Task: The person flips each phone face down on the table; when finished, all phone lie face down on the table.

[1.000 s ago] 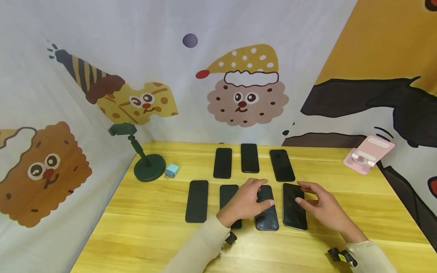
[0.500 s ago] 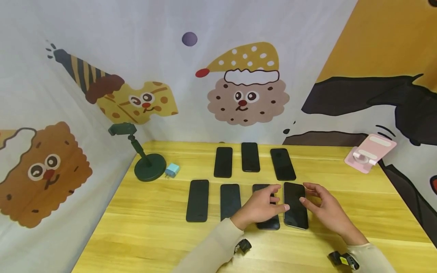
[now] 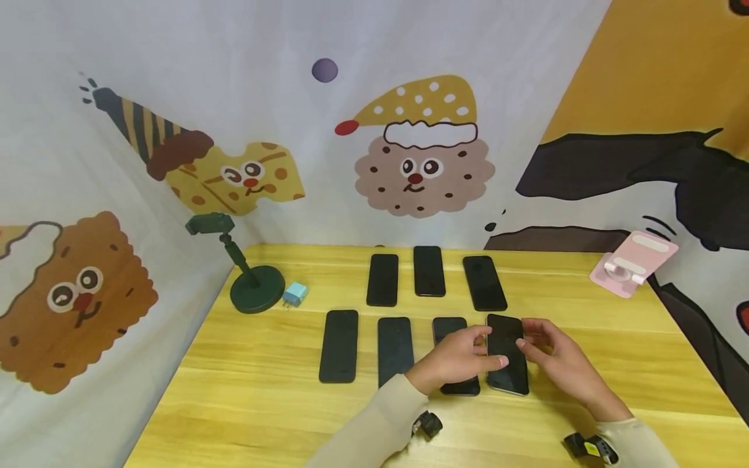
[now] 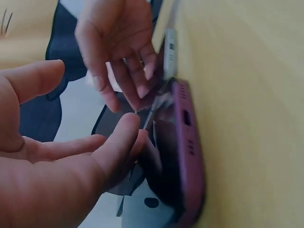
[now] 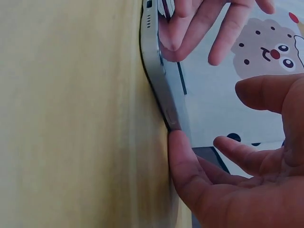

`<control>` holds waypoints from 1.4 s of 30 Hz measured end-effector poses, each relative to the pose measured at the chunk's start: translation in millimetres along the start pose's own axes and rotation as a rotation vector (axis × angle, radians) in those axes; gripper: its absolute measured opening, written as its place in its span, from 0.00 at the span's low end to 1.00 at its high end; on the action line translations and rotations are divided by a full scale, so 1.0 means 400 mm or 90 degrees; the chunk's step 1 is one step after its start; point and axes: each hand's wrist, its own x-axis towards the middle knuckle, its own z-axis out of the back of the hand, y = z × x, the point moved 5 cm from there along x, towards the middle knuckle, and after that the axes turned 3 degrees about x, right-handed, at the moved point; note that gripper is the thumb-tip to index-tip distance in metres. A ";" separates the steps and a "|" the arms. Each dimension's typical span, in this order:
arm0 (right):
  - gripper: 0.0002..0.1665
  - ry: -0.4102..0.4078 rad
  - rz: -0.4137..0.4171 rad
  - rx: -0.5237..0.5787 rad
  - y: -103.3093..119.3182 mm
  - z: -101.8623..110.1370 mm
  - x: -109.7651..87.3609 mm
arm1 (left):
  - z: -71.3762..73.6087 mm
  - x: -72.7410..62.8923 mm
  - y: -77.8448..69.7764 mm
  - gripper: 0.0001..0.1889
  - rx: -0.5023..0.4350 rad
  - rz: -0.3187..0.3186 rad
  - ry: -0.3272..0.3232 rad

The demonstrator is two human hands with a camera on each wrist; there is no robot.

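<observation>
In the head view, a black-screened smartphone with a silver edge lies face up at the right end of the front row. My right hand is at its right side; in the right wrist view a fingertip meets the phone's silver side. From the left, my left hand reaches over a neighbouring phone, thumb and index tip overlapping the silver-edged phone's left part. That neighbouring phone shows a purple edge in the left wrist view. Both hands have loosely bent fingers, with nothing gripped between them.
Two more phones, a left one and a middle one, complete the front row. Three phones form a back row, including a centre one. A green phone stand, a blue charger plug and a pink stand flank them.
My left hand has moved right, from the purple-edged phone to the silver-edged phone's left side. My right hand has shifted only slightly, staying at that phone's right edge. The phones look unmoved.
</observation>
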 end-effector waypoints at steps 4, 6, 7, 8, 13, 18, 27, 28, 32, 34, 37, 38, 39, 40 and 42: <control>0.36 -0.002 0.001 -0.010 0.001 0.006 0.002 | -0.004 0.006 -0.003 0.37 -0.069 0.001 0.020; 0.36 -0.003 0.004 -0.012 0.002 0.009 0.004 | -0.006 0.008 -0.003 0.37 -0.102 -0.002 0.020; 0.36 -0.003 0.005 -0.010 0.003 0.010 0.003 | -0.006 0.009 -0.002 0.36 -0.114 -0.001 0.016; 0.36 -0.003 0.006 -0.003 0.004 0.010 0.003 | -0.006 0.009 0.000 0.36 -0.125 0.001 0.011; 0.37 -0.001 -0.002 0.015 0.004 0.010 -0.004 | -0.006 0.012 0.008 0.36 -0.167 0.010 -0.017; 0.35 -0.006 -0.007 -0.013 0.004 0.012 -0.008 | -0.010 0.014 0.011 0.36 -0.199 -0.006 -0.050; 0.33 -0.002 0.031 -0.046 0.028 -0.006 -0.019 | -0.028 0.025 0.006 0.33 -0.382 -0.020 -0.080; 0.32 0.000 0.034 -0.044 0.030 -0.008 -0.019 | -0.031 0.027 0.004 0.33 -0.409 -0.021 -0.076; 0.29 0.018 0.049 -0.017 0.042 -0.017 -0.020 | -0.044 0.031 0.000 0.32 -0.452 -0.032 -0.058; 0.30 0.039 0.047 0.022 0.047 -0.022 -0.022 | -0.050 0.033 0.001 0.31 -0.455 -0.043 -0.046; 0.32 0.067 0.029 0.079 0.055 -0.027 -0.025 | -0.056 0.036 0.003 0.30 -0.456 -0.054 -0.034; 0.33 0.074 0.022 0.092 0.057 -0.028 -0.025 | -0.058 0.036 0.004 0.30 -0.456 -0.054 -0.030; 0.34 0.079 0.015 0.100 0.060 -0.028 -0.026 | -0.060 0.037 0.005 0.30 -0.455 -0.054 -0.026; 0.35 0.081 0.012 0.095 0.062 -0.028 -0.026 | -0.061 0.036 0.005 0.31 -0.454 -0.052 -0.021; 0.36 0.077 0.013 0.074 0.066 -0.026 -0.026 | -0.064 0.036 0.004 0.31 -0.453 -0.046 -0.008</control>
